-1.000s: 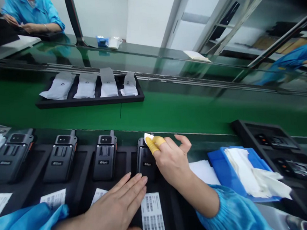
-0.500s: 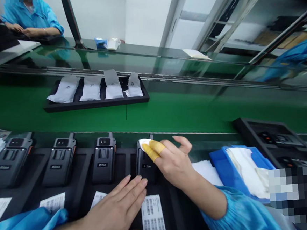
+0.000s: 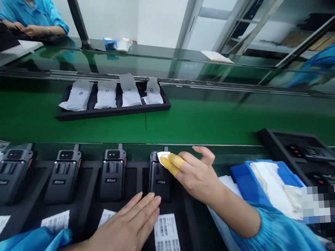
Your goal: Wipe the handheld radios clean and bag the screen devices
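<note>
A dark handheld device with "Riton" lettering and a stubby antenna (image 3: 161, 183) lies face down in a black tray (image 3: 188, 219). My right hand (image 3: 195, 175), with yellow finger cots on two fingers, pinches a small white cloth (image 3: 163, 155) at the device's upper right edge. My left hand (image 3: 131, 223) lies flat, fingers stretched out, its tips at the device's lower end. Below sits a white barcode label sheet (image 3: 167, 238). Several matching devices stand in a row to the left, including a near one (image 3: 111, 179), each with a label sheet below.
Beyond, a black tray (image 3: 112, 112) holding several white pouches rests on the green belt (image 3: 213, 122). At right are a blue bin (image 3: 242, 177) with white cloths and another black tray (image 3: 267, 137) with devices. A person in blue (image 3: 38, 16) sits at the far left.
My right hand has shifted right with the cloth, uncovering more of the device's top. My left hand stays put. The tray of pouches has moved slightly right with the belt.
</note>
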A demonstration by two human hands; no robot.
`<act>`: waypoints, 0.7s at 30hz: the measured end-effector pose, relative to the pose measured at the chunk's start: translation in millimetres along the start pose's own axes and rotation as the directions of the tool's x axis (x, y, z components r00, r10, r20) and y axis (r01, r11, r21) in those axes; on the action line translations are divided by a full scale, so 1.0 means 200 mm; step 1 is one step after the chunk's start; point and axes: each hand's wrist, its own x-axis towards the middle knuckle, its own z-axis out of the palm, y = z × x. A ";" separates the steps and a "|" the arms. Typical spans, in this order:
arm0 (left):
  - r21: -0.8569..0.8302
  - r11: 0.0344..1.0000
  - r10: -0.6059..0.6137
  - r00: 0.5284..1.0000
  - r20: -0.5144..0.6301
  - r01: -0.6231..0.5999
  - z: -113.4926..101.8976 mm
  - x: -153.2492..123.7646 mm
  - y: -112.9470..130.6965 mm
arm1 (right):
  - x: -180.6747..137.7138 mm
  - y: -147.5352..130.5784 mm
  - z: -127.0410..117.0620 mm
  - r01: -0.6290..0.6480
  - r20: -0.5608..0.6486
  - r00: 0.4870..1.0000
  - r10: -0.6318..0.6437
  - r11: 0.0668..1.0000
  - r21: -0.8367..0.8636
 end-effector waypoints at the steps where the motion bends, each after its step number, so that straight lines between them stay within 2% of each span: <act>1: -0.016 1.000 0.000 1.000 -0.006 0.000 0.00 0.00 0.00 | 0.00 0.00 0.00 0.000 0.000 1.000 0.000 1.000 0.001; 8: -0.083 0.996 -0.018 1.000 0.011 0.019 0.00 0.01 -0.01 | -0.01 0.04 -0.03 0.023 0.038 0.999 -0.022 0.999 -0.028; 15: -0.025 0.999 -0.021 0.998 0.051 0.022 -0.01 0.01 0.00 | 0.02 0.04 -0.05 -0.046 -0.021 0.999 0.043 0.978 -0.204; 21: 0.021 1.000 -0.012 1.000 0.027 0.011 0.01 0.00 0.00 | 0.11 -0.06 0.01 -0.061 -0.032 0.998 0.058 0.992 -0.108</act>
